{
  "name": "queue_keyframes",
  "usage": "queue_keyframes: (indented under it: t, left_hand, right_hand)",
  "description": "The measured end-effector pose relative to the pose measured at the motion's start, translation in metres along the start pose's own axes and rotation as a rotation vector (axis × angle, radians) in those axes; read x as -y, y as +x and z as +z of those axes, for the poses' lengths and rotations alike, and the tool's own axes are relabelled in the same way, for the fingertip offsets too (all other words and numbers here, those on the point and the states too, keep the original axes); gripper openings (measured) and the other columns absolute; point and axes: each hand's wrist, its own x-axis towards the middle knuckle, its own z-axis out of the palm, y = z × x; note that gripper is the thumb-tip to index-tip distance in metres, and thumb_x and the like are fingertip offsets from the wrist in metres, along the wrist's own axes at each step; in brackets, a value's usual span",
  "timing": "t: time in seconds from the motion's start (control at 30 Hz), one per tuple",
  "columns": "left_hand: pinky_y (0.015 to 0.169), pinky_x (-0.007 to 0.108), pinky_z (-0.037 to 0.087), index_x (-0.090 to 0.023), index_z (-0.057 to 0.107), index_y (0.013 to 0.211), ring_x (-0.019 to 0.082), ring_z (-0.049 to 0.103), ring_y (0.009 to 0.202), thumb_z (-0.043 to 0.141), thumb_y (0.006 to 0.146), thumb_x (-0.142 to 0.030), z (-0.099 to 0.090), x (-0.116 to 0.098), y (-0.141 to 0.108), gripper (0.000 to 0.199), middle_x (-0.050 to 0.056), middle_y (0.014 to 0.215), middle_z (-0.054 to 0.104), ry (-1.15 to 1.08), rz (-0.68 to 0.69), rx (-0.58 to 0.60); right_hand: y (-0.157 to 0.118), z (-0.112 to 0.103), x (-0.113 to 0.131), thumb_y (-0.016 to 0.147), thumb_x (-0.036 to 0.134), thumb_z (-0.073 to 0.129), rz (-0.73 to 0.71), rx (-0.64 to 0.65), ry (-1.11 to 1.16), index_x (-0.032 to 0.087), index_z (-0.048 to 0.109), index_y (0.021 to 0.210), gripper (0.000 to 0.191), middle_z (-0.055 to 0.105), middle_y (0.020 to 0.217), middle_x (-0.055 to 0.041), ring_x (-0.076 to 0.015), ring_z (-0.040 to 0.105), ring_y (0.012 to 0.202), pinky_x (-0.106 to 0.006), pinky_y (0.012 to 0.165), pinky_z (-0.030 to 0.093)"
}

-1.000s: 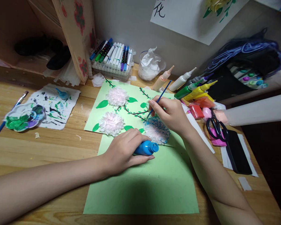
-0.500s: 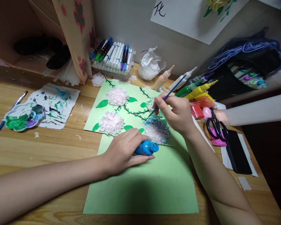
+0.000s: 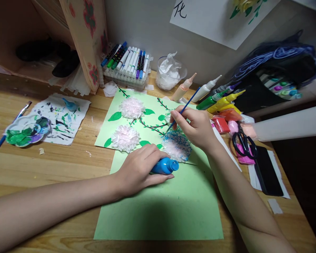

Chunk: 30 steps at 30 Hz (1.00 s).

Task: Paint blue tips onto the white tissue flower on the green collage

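My left hand [image 3: 143,167] is closed round an uncapped blue paint bottle [image 3: 165,166], which lies tilted over the green paper [image 3: 158,211]. In my right hand [image 3: 192,124] is a thin blue paintbrush [image 3: 187,103], its tip at the upper left edge of a paper flower [image 3: 177,146] whose petals are marked with blue. Two pale pink paper flowers [image 3: 132,108] sit to the left, among painted green leaves and dark stems. Another flower [image 3: 168,116] with green marks is partly hidden behind my right hand.
A paint palette [image 3: 27,131] rests by a stained tissue [image 3: 64,121] bearing a blue nozzle cap [image 3: 70,104]. Markers [image 3: 131,61], a plastic cup [image 3: 171,73] and paint bottles [image 3: 213,100] stand behind. Scissors [image 3: 244,144] and a black phone [image 3: 268,172] lie right.
My right hand and the top of the brush have shifted slightly left, with the brush tip still at the flower's upper edge. My left hand and the bottle stay put.
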Motion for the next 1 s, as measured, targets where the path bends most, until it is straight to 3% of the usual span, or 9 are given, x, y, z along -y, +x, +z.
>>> queue_keyframes:
  t: [0.7, 0.83, 1.0]
  left_hand:
    - [0.068, 0.028, 0.044, -0.017, 0.057, 0.104, 0.018, 0.056, 0.080, 0.058, 0.090, -0.045, -0.001, 0.000, 0.000, 0.032, 0.004, 0.087, 0.062, 0.002, -0.004, 0.008]
    - [0.068, 0.028, 0.044, -0.016, 0.057, 0.103, 0.018, 0.056, 0.080, 0.058, 0.090, -0.045, -0.001, -0.001, 0.000, 0.032, 0.005, 0.086, 0.062, 0.004, -0.005, 0.009]
    - [0.067, 0.029, 0.044, -0.016, 0.058, 0.103, 0.018, 0.056, 0.079, 0.058, 0.090, -0.045, 0.000, -0.001, 0.000, 0.032, 0.005, 0.085, 0.061, 0.009, -0.003, 0.003]
  right_hand:
    - [-0.002, -0.001, 0.001, 0.095, 0.032, 0.049, -0.017, -0.033, -0.017, 0.018, 0.058, 0.062, 0.037, 0.064, 0.061, -0.0002, -0.0100, 0.058, 0.053, -0.023, 0.055, 0.043]
    - [-0.003, -0.003, 0.011, 0.095, 0.030, 0.047, -0.083, -0.083, -0.008, 0.019, 0.059, 0.063, 0.036, 0.065, 0.064, -0.0014, -0.0102, 0.058, 0.054, -0.024, 0.056, 0.043]
    - [-0.005, 0.001, 0.012, 0.094, 0.025, 0.051, -0.222, -0.059, -0.106, 0.018, 0.059, 0.068, 0.027, 0.062, 0.057, 0.0003, -0.0101, 0.055, 0.051, -0.024, 0.054, 0.042]
